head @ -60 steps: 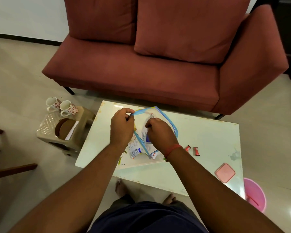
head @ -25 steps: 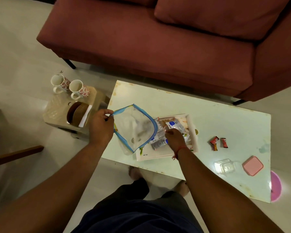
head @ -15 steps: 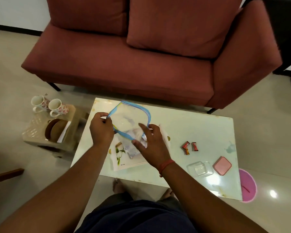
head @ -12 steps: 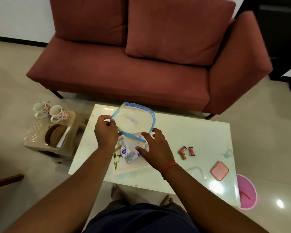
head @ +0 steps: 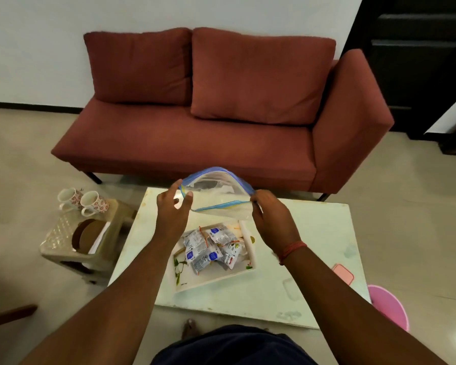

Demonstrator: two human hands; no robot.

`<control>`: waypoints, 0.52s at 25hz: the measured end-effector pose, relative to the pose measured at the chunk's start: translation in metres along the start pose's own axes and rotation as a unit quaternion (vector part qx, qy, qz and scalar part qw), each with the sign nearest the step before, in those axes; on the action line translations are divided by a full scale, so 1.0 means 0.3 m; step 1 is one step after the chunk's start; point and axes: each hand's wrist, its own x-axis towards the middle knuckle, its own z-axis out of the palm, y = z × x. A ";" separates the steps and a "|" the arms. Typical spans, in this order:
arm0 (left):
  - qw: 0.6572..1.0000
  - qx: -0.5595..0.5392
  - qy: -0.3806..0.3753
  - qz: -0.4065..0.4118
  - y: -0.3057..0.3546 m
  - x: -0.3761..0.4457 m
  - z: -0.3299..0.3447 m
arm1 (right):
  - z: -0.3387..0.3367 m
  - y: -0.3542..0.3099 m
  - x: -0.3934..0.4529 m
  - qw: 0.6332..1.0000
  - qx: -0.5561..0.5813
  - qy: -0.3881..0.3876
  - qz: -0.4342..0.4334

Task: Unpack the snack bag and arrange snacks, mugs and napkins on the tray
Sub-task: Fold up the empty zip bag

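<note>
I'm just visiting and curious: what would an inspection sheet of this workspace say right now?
Surface: pale low table, stained.
Job's things: snack packets piled on the white tray; clear zip bag held above; two flowered mugs on the side stool.
Clutter: pink lid at the table's right edge.
Hands: left hand and right hand each have a grip on a bag end.
Cables: nothing seen.
Surroundings: red sofa, pink bucket.

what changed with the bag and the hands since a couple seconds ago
The right hand came out of the zip bag and now grips its right edge. The left hand kept its hold on the left edge, and the bag was lifted above the tray. The snack packets now lie uncovered on the tray. The mugs stayed on the stool.
</note>
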 end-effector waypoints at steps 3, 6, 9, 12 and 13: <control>0.976 0.134 -0.132 0.113 -0.011 0.014 -0.028 | -0.045 -0.004 0.024 0.999 0.027 0.029 0.020; 0.950 0.189 -0.186 0.163 -0.010 0.035 -0.054 | -0.091 -0.025 0.041 0.997 0.028 0.049 0.048; 0.927 0.225 -0.212 0.214 0.003 0.067 -0.077 | -0.128 -0.049 0.065 0.988 0.070 0.075 0.118; 0.933 0.198 -0.187 0.234 0.027 0.123 -0.103 | -0.169 -0.052 0.092 0.989 0.054 0.064 0.124; 0.946 0.158 -0.172 0.223 0.037 0.148 -0.115 | -0.183 -0.047 0.101 0.991 0.035 0.054 0.114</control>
